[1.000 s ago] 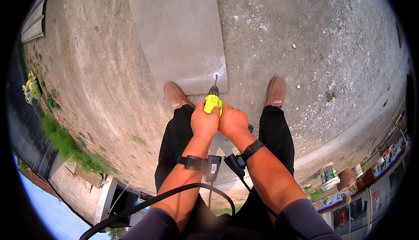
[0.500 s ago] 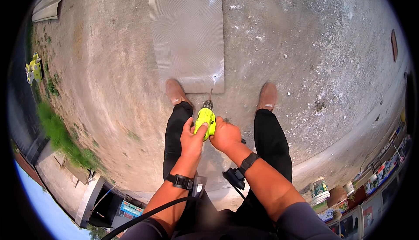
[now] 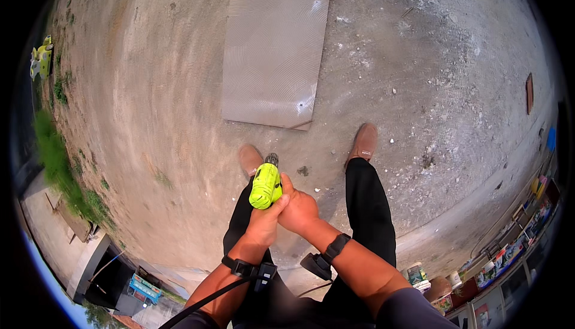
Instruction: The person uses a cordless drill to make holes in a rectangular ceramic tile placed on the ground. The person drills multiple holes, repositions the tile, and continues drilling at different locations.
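Both my hands are on a lime-yellow power drill (image 3: 265,186) with a dark chuck that points away from me. My left hand (image 3: 263,224) is closed around its lower part, thumb showing at the back, other fingers mostly hidden. Pressed against its right side, my right hand (image 3: 298,210) is closed too, its grip partly hidden by the body. No bit can be made out beyond the chuck. Past my shoes lies a flat grey-brown panel (image 3: 272,53) with fine curved lines. A dark spot ringed with whitish dust marks its near right corner area.
My brown shoes (image 3: 362,142) stand apart on dusty ground (image 3: 162,77). Pale rubble is scattered to the right, where a reddish-brown strip (image 3: 529,94) lies. Weeds (image 3: 60,167) line the left side. Buckets (image 3: 417,275) and clutter stand behind at lower right. A black cable (image 3: 206,298) runs by my left forearm.
The drill and my hands have shifted nearer to my body and slightly left. The thin bit seen earlier no longer shows. My left shoe, earlier over the panel's edge, now stands off it.
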Available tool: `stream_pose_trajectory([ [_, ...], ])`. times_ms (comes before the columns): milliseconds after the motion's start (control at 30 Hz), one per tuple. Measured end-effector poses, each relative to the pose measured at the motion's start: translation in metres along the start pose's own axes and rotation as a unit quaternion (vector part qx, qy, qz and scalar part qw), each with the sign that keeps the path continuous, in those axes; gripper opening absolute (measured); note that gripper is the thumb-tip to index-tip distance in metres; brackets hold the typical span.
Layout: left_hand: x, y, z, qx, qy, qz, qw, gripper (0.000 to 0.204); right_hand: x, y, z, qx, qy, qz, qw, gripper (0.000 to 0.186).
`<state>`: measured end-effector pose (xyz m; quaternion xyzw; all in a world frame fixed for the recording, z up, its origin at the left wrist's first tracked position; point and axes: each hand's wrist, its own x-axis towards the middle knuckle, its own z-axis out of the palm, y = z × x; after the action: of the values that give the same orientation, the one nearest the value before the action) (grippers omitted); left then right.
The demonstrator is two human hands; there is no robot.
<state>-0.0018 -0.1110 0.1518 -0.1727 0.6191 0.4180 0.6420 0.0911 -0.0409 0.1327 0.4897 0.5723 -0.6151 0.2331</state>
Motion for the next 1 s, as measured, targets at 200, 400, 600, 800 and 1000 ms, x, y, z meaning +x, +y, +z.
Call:
stream_pose_trajectory([
  [200, 0.004, -0.006, -0.036, -0.033, 0.022, 0.040, 0.998, 0.056, 0.010, -0.004, 0.042, -0.038, 0.031, -0.056, 0.997, 0.085],
  [400, 0.014, 0.009, -0.054, -0.066, 0.035, -0.005, 0.997, 0.043, 0.007, -0.014, 0.057, -0.055, 0.090, -0.116, 0.988, 0.085],
  [600, 0.041, 0.045, -0.077, -0.040, 0.014, -0.038, 0.998, 0.030, -0.002, -0.021, 0.051, 0.034, 0.118, -0.164, 0.979, 0.082],
  [800, 0.106, 0.092, -0.131, 0.144, 0.027, 0.059, 0.987, 0.035, 0.053, 0.061, 0.015, 0.164, 0.140, -0.036, 0.976, 0.066],
  [1000, 0.161, 0.123, -0.166, 0.140, 0.107, 0.095, 0.980, 0.035, 0.152, 0.174, 0.042, 0.290, 0.165, 0.112, 0.936, 0.044],
])
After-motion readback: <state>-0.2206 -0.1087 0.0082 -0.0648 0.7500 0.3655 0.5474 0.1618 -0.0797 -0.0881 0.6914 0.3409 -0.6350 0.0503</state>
